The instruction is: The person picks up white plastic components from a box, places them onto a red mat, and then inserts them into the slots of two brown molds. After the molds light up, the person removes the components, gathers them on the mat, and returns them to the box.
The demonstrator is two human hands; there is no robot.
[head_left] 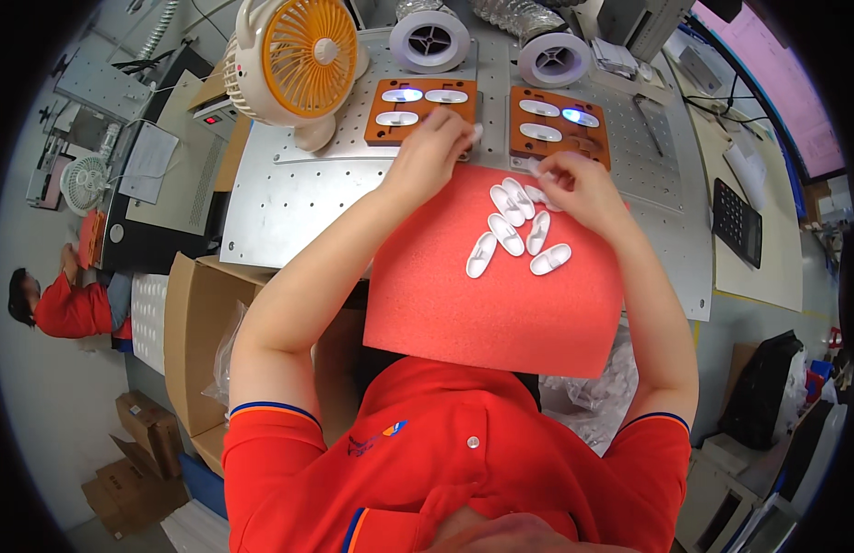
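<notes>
My left hand [433, 155] is closed, its fingertips pinching a small white oval plastic part [477, 133] beside the left orange fixture block [383, 135]. That block carries several white oval parts, one lit by a bluish light spot [404, 96]. At the lower edge of the right orange fixture block [594, 118], my right hand [579, 187] is closed on another small white part [535, 168], mostly hidden by the fingers. The right block also bears white oval parts, one lit blue [580, 118]. Below the hands, several loose white oval shells [506, 234] lie on a red foam sheet [491, 318].
An orange-and-white fan [309, 55] stands at the back left of the perforated metal table [279, 207]. Two round duct nozzles [429, 41] rise behind the blocks. A black calculator [737, 221] lies at the right. An open cardboard box [192, 346] sits at left; another person [74, 304] works beyond.
</notes>
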